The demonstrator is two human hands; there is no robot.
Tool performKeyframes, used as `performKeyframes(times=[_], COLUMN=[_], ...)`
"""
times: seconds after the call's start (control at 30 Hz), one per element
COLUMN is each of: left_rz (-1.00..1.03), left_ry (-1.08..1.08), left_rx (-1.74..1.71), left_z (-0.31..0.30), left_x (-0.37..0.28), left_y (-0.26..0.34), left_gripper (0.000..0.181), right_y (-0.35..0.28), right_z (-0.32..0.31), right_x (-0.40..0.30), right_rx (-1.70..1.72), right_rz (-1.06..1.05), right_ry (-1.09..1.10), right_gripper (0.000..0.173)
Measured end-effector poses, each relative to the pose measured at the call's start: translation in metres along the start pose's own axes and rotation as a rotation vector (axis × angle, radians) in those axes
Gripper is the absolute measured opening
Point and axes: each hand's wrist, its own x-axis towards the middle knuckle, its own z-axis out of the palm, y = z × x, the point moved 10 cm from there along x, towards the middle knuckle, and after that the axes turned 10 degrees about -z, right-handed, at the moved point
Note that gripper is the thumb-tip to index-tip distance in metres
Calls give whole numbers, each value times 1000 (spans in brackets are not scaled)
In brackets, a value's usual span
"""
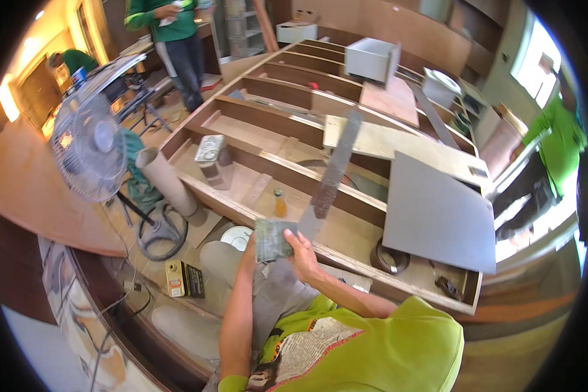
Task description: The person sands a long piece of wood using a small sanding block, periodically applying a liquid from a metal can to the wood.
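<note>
In front of my lap, both hands hold a small square grey-green sheet (273, 241). My left hand (249, 249) is at its left edge, its fingers mostly hidden behind. The right edge is pinched by my right hand (304, 256), thumb on the face. Just beyond the sheet, a long grey-brown strip (334, 171) lies slanting over a wooden frame (299, 171) of several compartments. Inside the nearest compartment are a small bottle of orange liquid (280, 205), a metal can (213, 164) and a dark roll of edging (393, 260).
A grey panel (436, 210) rests over the frame's right end. Left are a pedestal fan (90, 142), a cardboard tube (164, 179), a white lid (237, 237) and a rectangular tin (183, 280). Loose cables run on the floor. One person (179, 34) stands behind; another (551, 147) is right.
</note>
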Motion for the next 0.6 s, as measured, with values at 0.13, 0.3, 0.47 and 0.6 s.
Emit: performKeyframes(times=[0.13,0.3,0.47,0.6], left_rz=[40,-29,18,105], left_ry=[44,269,285,319], left_rx=[76,252,173,157], left_z=[-21,-61,-74,-95], left_x=[8,0,-22,-41], left_y=[8,30,60,84], left_gripper=[35,41,48,55], right_y=[6,15,20,24], right_z=[2,-4,6,15], right_x=[1,5,9,9], right_rx=[56,28,16,3], right_rz=[41,60,85,116], right_ry=[42,50,28,34], right_gripper=[28,26,26,26])
